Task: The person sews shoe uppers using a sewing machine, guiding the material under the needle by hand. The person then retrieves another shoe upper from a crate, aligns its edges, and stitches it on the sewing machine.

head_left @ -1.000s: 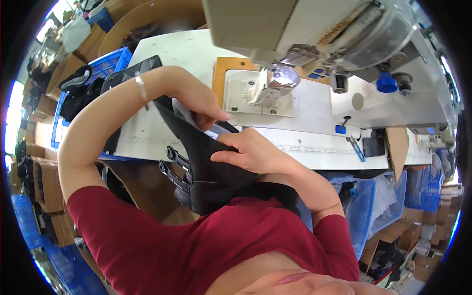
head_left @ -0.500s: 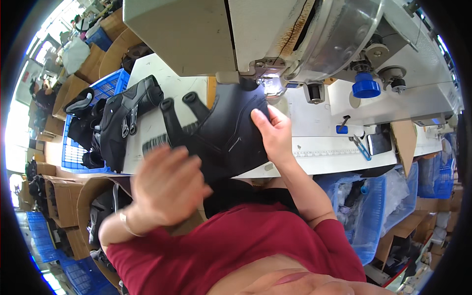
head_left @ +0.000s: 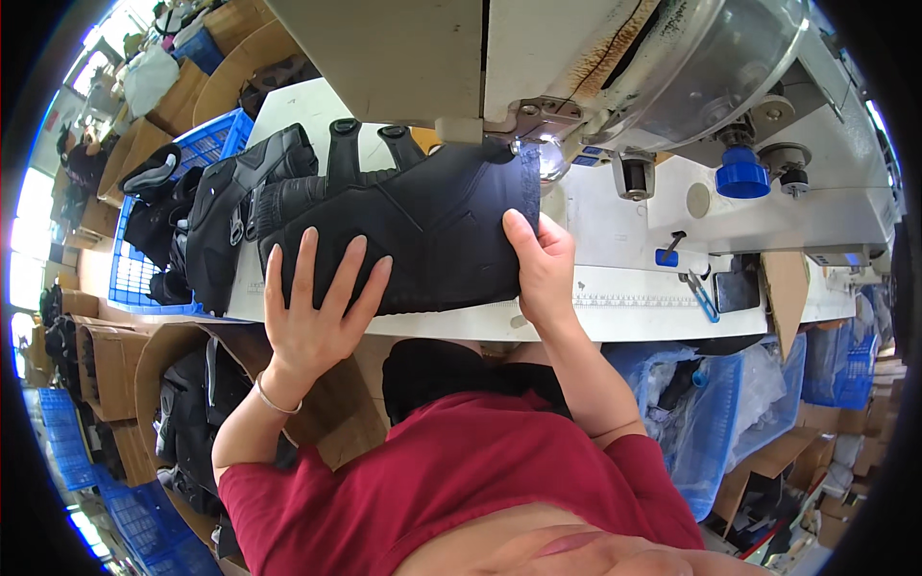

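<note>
A black padded piece [head_left: 423, 230] that looks like a boot upper lies across the white table, with seam lines on its face. Two strap tabs [head_left: 344, 154] stick up from its far edge, and ribbed cloth shows at its left end. My left hand [head_left: 322, 302] lies flat on its lower left part, fingers spread. My right hand [head_left: 545, 264] pinches its right edge, thumb on top and fingers partly hidden underneath. That edge reaches the lit needle area of the sewing machine [head_left: 547, 115], where the machine head hides the far corner.
More black pieces with buckles [head_left: 226, 211] are heaped at the left, over a blue crate [head_left: 130, 274]. On the right of the table lie a blue-handled thread snipper [head_left: 704, 300] and a phone [head_left: 738, 291]. Blue bins [head_left: 706, 432] and cardboard boxes [head_left: 110, 370] stand around the table.
My left hand has come down from its blurred motion and now rests flat on the black piece. The piece has turned and lies more level, its right edge shifted under the lit needle area.
</note>
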`<move>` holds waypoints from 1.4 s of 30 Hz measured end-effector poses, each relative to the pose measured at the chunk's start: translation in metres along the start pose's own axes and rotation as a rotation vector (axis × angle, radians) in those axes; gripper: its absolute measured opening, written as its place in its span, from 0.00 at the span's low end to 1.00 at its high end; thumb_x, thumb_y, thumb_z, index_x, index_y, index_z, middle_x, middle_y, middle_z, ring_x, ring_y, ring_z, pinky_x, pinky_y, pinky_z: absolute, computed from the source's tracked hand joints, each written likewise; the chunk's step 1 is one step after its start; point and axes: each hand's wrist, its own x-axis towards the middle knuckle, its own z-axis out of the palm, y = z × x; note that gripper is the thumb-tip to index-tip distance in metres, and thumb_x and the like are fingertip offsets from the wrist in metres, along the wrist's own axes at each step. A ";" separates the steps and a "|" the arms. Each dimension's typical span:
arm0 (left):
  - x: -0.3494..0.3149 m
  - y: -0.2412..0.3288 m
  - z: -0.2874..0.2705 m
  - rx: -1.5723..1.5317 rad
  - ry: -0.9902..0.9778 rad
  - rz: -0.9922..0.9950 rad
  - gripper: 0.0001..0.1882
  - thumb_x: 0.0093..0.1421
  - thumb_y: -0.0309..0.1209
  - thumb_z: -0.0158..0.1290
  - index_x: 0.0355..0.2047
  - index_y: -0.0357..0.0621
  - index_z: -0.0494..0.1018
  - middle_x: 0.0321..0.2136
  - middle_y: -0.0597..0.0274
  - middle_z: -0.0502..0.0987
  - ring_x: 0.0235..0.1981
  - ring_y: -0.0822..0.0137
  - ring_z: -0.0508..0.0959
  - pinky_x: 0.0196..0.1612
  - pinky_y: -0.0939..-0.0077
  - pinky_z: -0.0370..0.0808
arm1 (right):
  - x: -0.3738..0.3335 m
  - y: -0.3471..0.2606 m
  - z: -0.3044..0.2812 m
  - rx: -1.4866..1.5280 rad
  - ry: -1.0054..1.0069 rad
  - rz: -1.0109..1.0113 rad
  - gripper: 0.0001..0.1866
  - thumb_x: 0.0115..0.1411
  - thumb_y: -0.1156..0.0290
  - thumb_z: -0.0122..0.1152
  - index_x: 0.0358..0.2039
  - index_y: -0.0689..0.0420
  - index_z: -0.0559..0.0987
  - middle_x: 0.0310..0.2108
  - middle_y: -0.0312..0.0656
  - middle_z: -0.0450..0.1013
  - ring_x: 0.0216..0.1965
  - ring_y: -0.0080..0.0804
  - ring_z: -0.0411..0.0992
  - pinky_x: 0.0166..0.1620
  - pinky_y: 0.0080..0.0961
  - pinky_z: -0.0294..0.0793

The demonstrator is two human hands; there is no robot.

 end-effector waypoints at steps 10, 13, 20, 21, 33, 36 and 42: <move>0.000 0.008 -0.006 0.037 -0.008 -0.003 0.17 0.55 0.36 0.55 0.47 0.64 0.76 0.50 0.69 0.74 0.52 0.47 0.73 0.54 0.44 0.67 | -0.004 0.002 -0.006 0.004 0.030 -0.044 0.10 0.65 0.69 0.54 0.34 0.63 0.78 0.28 0.29 0.72 0.28 0.11 0.65 0.31 0.12 0.65; 0.000 0.010 -0.007 0.032 -0.020 -0.016 0.17 0.55 0.37 0.55 0.47 0.64 0.76 0.51 0.70 0.74 0.52 0.48 0.73 0.54 0.44 0.67 | -0.004 0.002 -0.007 -0.009 0.023 -0.042 0.10 0.65 0.69 0.54 0.34 0.63 0.78 0.28 0.28 0.72 0.28 0.11 0.65 0.32 0.12 0.66; -0.004 0.013 -0.005 0.043 -0.026 -0.032 0.17 0.55 0.37 0.54 0.47 0.64 0.76 0.51 0.70 0.74 0.52 0.49 0.73 0.54 0.45 0.67 | -0.004 0.006 -0.011 -0.061 0.005 -0.051 0.10 0.64 0.69 0.55 0.34 0.63 0.78 0.28 0.29 0.73 0.28 0.12 0.66 0.32 0.13 0.66; -0.004 0.013 -0.004 0.042 -0.029 -0.033 0.17 0.55 0.37 0.54 0.47 0.65 0.76 0.50 0.70 0.74 0.52 0.49 0.73 0.54 0.45 0.67 | -0.004 0.004 -0.010 -0.063 0.004 -0.049 0.10 0.64 0.69 0.55 0.34 0.63 0.78 0.28 0.29 0.73 0.28 0.12 0.66 0.32 0.13 0.66; -0.008 0.014 -0.005 -0.022 -0.025 -0.024 0.17 0.54 0.36 0.54 0.46 0.62 0.76 0.51 0.70 0.73 0.52 0.43 0.72 0.55 0.43 0.66 | -0.054 0.038 -0.055 -0.198 -0.131 -0.049 0.12 0.58 0.77 0.57 0.42 0.67 0.77 0.45 0.42 0.72 0.48 0.28 0.68 0.52 0.24 0.63; -0.003 0.009 -0.007 -0.055 -0.044 -0.043 0.17 0.52 0.35 0.55 0.45 0.61 0.76 0.51 0.70 0.73 0.53 0.44 0.72 0.56 0.43 0.66 | -0.054 0.035 -0.047 -0.137 -0.107 -0.091 0.10 0.57 0.79 0.57 0.40 0.67 0.78 0.43 0.40 0.72 0.45 0.25 0.67 0.49 0.20 0.64; 0.015 -0.005 -0.009 -0.111 -0.067 -0.049 0.20 0.48 0.33 0.56 0.44 0.60 0.76 0.49 0.71 0.75 0.53 0.48 0.72 0.57 0.47 0.66 | -0.044 0.029 -0.041 -0.133 -0.062 -0.047 0.10 0.59 0.79 0.56 0.40 0.68 0.78 0.43 0.37 0.71 0.39 0.18 0.65 0.42 0.16 0.63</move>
